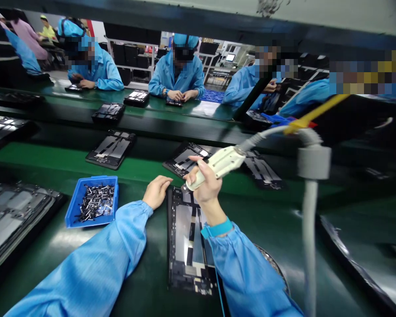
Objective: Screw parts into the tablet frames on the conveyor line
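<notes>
My right hand [208,187] is wrapped round a cream handheld tool [225,164] with a grey cable at its rear. The tool's front end tilts down over the top edge of an opened tablet [184,229], which lies flat on the green bench. Dark flat cables and silvery panels show inside the tablet; my right forearm covers part of its right side. Beside the tablet's top left corner is my left hand [157,192], its fingertips pressed together. Whether anything small is between them cannot be made out. A turquoise wrist strap [218,228] circles my right wrist.
A blue bin [116,200] of small black and silver parts stands left. More opened tablets [111,149] lie along the green line. A thick grey hose [310,237] rises at right. A round dark dish [277,266] is partly behind my sleeve. Co-workers [181,75] sit opposite.
</notes>
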The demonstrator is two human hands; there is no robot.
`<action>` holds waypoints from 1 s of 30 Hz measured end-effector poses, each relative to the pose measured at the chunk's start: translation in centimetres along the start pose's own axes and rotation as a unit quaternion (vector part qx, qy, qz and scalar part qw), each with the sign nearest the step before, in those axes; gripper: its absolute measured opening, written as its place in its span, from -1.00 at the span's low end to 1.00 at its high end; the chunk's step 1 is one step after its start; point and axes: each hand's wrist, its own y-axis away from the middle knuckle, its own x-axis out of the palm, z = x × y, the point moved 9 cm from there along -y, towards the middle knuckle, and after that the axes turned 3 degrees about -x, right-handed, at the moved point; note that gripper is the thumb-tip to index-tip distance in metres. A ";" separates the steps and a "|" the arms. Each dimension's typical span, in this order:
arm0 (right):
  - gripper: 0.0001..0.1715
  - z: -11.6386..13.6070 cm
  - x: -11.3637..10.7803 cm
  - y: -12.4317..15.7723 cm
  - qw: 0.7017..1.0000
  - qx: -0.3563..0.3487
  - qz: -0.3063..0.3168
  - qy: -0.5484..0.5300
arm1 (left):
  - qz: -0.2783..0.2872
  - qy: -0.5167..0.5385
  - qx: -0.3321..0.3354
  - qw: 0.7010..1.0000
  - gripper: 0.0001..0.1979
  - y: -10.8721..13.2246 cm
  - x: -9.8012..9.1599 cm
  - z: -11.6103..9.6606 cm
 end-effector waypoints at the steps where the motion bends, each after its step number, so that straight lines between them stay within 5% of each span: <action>1: -0.61 -0.7 0.3 -0.3 1.000 0.005 0.005 0.010 | 0.002 -0.017 -0.016 1.000 -0.69 -0.2 0.1 0.7; 9: -0.60 -3.7 0.9 -0.8 0.999 0.002 0.016 0.048 | 0.065 -0.045 -0.055 0.995 -0.72 -0.7 2.1 1.4; 30: -0.59 -5.0 1.3 -0.5 0.994 0.001 0.019 0.112 | 0.070 -0.082 -0.125 0.986 -0.75 -0.4 2.0 1.5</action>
